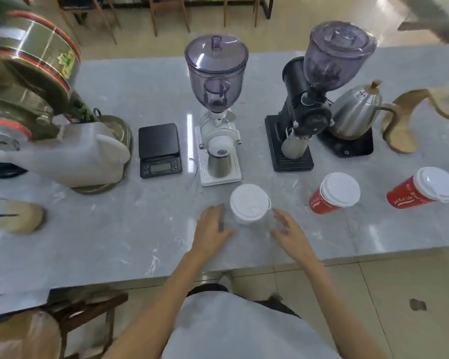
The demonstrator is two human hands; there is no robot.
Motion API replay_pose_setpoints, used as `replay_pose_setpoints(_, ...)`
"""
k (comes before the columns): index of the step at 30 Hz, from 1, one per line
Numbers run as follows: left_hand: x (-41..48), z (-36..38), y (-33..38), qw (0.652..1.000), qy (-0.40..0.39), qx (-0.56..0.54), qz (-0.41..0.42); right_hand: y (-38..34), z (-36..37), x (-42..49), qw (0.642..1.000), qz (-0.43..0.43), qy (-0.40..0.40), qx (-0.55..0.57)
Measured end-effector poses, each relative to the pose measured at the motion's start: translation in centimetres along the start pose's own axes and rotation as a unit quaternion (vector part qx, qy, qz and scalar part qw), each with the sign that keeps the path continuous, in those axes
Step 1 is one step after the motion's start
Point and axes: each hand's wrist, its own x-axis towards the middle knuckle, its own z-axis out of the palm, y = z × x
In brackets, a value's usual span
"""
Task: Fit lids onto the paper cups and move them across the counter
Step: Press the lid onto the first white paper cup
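Both hands, left hand [213,228] and right hand [289,233], hover spread and empty beside the lidded white cup [250,204] at counter centre; red cups [333,193] at three o'clock; a hasty grab could tip it

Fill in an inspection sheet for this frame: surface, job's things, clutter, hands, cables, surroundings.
Surface: grey marble counter, pale smears.
Job's things: white cup, lidded, upright, centre front; two red cups, lidded, to its right.
Clutter: scale, white grinder, black grinder, kettle, green machine at left, wooden stand.
Hands: left hand and right hand open either side of the white cup; contact blurred.
Cables: nothing seen.
Surroundings: tiled floor, wooden chair lower left, chair legs beyond the counter.
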Motion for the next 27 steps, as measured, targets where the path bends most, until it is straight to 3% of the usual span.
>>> replay_pose_setpoints(2,0.6,0.0,0.5,0.999,-0.014,-0.044,0.029,-1.1,-0.4,0.2,0.998,0.0,-0.035,0.054)
replay_pose_setpoints(6,1.1,1.0,1.6,0.995,-0.012,-0.087,0.045,-3.5,-0.3,0.3,0.993,-0.064,-0.086,0.044)
replay_pose_setpoints(11,1.6,3.1,2.3,0.997,0.002,-0.069,0.021,-4.1,2.3,0.3,0.992,-0.117,-0.04,0.009)
replay_pose_setpoints(15,1.7,3.8,2.2,0.998,0.003,-0.056,0.012,-4.0,4.0,0.4,0.991,-0.124,0.031,0.047)
replay_pose_setpoints(27,0.9,4.6,1.9,0.998,0.026,-0.053,0.038,-2.2,3.6,1.2,0.987,-0.15,0.019,0.048)
